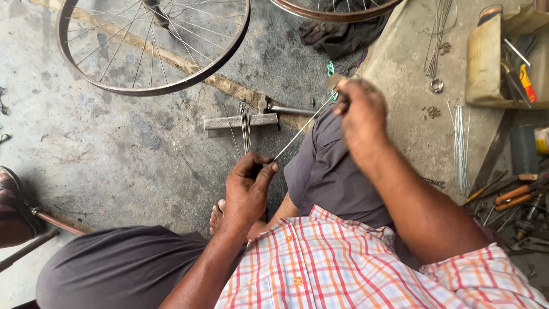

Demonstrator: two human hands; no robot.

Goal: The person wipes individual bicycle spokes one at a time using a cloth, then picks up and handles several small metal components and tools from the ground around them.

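The bicycle wheel (154, 46) at upper left is cut off by the top edge, its hub mostly out of frame; a second rim (334, 10) at top centre shows only its lowest arc; the spoke (303, 127) vanishes at both ends inside the left hand (247, 191) and right hand (360, 114), so its tips cannot be told; a foot (11, 209) at the left edge is cropped; the tools (514, 197) at lower right are too cluttered to tell apart.

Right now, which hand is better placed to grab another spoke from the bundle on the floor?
Left hand, probably: it sits just below the spoke bundle. The right hand is farther off, gripping the far end of the held spoke.
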